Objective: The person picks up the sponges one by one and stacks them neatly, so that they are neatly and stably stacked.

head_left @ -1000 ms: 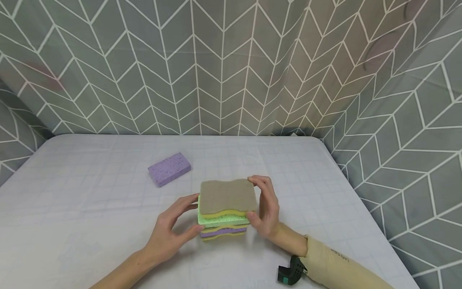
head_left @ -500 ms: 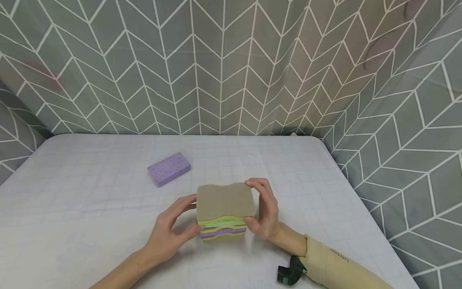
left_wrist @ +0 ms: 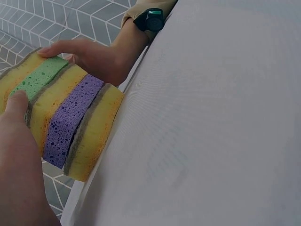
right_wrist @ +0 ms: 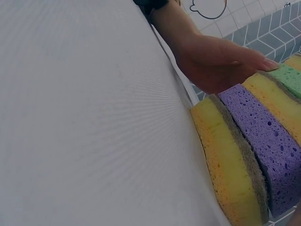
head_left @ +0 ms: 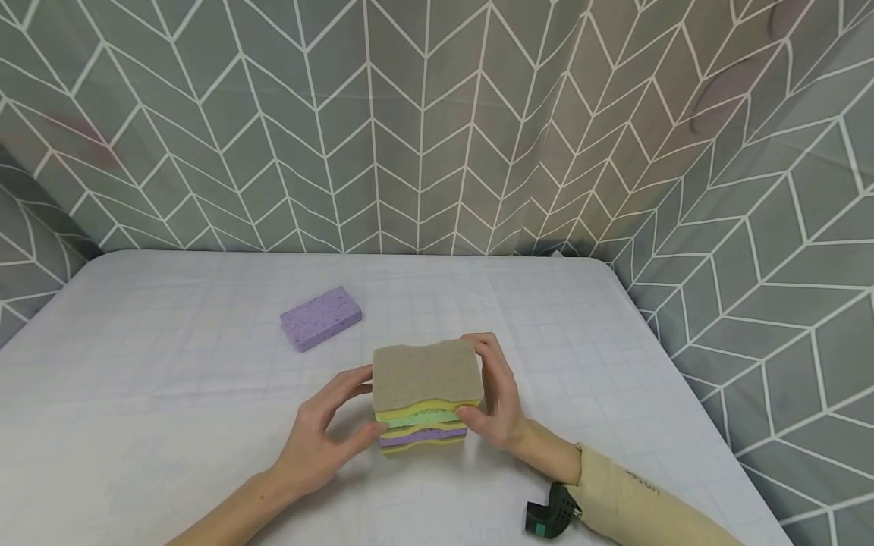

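A stack of sponges stands on the white-covered table in front of me. On top lies a yellow sponge with a grey-beige scouring face (head_left: 426, 375) turned up. Below it come a green sponge (left_wrist: 40, 79), a yellow scouring sponge, a purple sponge (left_wrist: 73, 117) and another yellow scouring sponge (right_wrist: 225, 160) at the bottom. My left hand (head_left: 314, 440) pinches the green sponge from the left side, thumb on its front edge. My right hand (head_left: 501, 394) grips the right end of the top sponge, with the thumb in front and fingers at the back corner.
A loose purple sponge (head_left: 321, 318) lies flat behind the stack, to the left. The table (head_left: 171, 341) has a white cloth, and a grey curtain (head_left: 396, 136) with white lines rises behind it. A black device (head_left: 549, 512) sits at the right wrist by the beige sleeve.
My right hand has brought the top sponge slightly left and settled it squarer over the green one, adjusting its tilt. The left hand stays almost still.
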{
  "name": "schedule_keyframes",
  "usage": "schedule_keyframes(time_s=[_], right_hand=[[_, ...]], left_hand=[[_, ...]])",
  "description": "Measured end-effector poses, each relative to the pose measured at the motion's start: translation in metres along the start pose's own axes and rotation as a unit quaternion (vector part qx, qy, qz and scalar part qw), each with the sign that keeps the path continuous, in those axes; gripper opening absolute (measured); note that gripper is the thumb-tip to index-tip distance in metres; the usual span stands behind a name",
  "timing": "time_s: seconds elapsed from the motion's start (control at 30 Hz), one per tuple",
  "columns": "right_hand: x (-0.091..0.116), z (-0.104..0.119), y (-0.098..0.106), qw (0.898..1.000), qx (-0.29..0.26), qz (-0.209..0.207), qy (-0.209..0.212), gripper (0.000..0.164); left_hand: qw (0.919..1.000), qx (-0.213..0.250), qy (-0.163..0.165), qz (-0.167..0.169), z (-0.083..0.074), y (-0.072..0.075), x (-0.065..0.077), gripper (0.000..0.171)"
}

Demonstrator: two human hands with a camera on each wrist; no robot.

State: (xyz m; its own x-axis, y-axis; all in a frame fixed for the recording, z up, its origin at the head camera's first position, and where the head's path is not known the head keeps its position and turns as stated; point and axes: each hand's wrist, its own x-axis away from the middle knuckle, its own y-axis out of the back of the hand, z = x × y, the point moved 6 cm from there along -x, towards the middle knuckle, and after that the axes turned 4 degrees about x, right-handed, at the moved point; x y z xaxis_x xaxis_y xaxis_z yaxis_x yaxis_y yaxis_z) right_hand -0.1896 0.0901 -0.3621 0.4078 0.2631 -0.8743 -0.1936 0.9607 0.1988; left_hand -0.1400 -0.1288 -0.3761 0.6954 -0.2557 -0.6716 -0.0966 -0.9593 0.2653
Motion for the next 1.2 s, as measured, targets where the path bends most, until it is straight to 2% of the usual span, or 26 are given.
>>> schedule_keyframes(time_s=[0.17,0.4,0.6,0.73,0.83,0.9,1.03,1.1,1.2], right_hand=[[-0.001,0.000,0.000,1.000,0.002,0.005,0.005,0.067],[0.001,-0.004,0.002,1.000,0.001,0.014,-0.016,0.064],[0.003,-0.006,0.002,1.000,0.001,0.016,-0.016,0.063],[0.004,-0.006,0.002,1.000,-0.003,0.018,-0.018,0.063],[0.004,-0.006,0.002,1.000,-0.002,0.019,-0.018,0.063],[0.004,-0.005,0.001,1.000,-0.001,0.020,-0.015,0.063],[0.002,-0.004,0.001,1.000,0.001,0.022,-0.001,0.064],[0.002,-0.003,0.001,1.000,0.000,0.023,0.004,0.064],[0.001,-0.003,0.001,1.000,-0.001,0.021,0.005,0.064]], left_hand=[[1.0000,-0.005,0.000,0.001,-0.001,0.000,0.000,0.073],[0.9997,0.010,0.018,0.016,0.001,0.003,-0.003,0.073],[0.9991,0.035,0.017,0.019,0.003,0.015,-0.008,0.061],[0.9970,-0.019,0.073,-0.015,0.013,0.030,-0.011,0.052],[0.9878,-0.100,0.106,-0.056,0.022,0.045,-0.013,0.052],[0.9792,-0.147,0.106,-0.092,0.026,0.056,-0.014,0.053],[0.9563,-0.226,0.098,-0.157,0.033,0.077,-0.014,0.055],[0.9458,-0.251,0.110,-0.174,0.037,0.085,-0.013,0.058],[0.9338,-0.269,0.158,-0.175,0.047,0.095,-0.011,0.065]])
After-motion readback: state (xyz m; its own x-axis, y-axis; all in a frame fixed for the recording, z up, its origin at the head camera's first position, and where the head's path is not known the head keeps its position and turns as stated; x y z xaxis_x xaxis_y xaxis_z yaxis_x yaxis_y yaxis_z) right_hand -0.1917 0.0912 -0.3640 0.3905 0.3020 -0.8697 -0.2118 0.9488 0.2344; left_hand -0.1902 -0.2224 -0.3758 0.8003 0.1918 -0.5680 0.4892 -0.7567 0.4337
